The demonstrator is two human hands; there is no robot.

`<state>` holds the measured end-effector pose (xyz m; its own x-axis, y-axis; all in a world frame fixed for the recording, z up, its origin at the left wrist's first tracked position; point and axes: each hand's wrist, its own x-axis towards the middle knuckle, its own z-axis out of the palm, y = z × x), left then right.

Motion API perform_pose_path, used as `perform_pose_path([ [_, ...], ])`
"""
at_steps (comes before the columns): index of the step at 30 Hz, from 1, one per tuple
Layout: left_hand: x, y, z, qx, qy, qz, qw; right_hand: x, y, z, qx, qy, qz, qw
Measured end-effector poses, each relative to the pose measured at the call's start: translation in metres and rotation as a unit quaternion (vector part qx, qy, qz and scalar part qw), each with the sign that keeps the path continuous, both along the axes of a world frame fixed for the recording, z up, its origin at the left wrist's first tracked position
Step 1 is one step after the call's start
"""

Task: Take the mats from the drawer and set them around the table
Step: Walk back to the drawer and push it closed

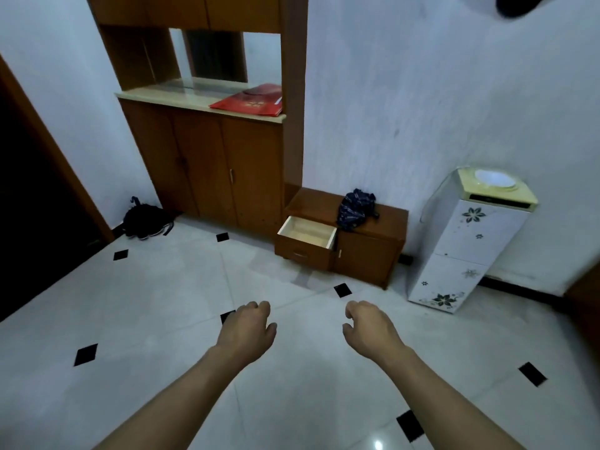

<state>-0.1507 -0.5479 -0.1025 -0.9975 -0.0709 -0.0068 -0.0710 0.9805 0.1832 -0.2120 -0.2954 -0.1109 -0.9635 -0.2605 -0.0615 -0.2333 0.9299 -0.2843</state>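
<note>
Standing pulled out from a low brown wooden cabinet (367,248) against the white wall, the small brown wooden drawer with a pale wood lining (306,237) shows only its bare light interior; no mats can be seen in it from this angle. A crumpled dark blue patterned cloth (355,207) lies on the cabinet's top, just beside the drawer. To the right of the cabinet a tilted-looking white water dispenser with dark flower prints and a cream top (467,241) stands by the wall. To the left rises a tall brown wooden cupboard with closed doors (207,167); on its pale stone bench (168,96) rests a flat red packet (251,100), at the right end of the ledge. A black bag (146,219) slumps on the floor in the corner left of the cupboard.

Well short of the drawer, both bare arms reach forward over the white tiled floor with small black diamond insets (146,303). The left hand (246,332) has its fingers curled loosely inward, its grip released and carrying nothing. The right hand (370,329) mirrors it, fingers half bent, also holding nothing. The two hands hang near each other but apart, neither touching any object.
</note>
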Motion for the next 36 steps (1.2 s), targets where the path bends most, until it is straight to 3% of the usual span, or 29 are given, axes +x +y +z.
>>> perform_pose_path([
  [19, -0.365, -0.059, -0.019, -0.029, -0.036, 0.055, 0.997, -0.394, -0.096, -0.044, -0.023, -0.028, 0.092, 0.995],
  [30, -0.571, -0.134, -0.075, 0.007, -0.055, -0.041, 0.998, -0.556, -0.159, -0.082, -0.021, -0.076, 0.033, 0.996],
  [36, -0.672, -0.165, -0.115, 0.040, -0.099, -0.104, 0.989, -0.620, -0.186, -0.112, -0.045, -0.122, -0.054, 0.990],
])
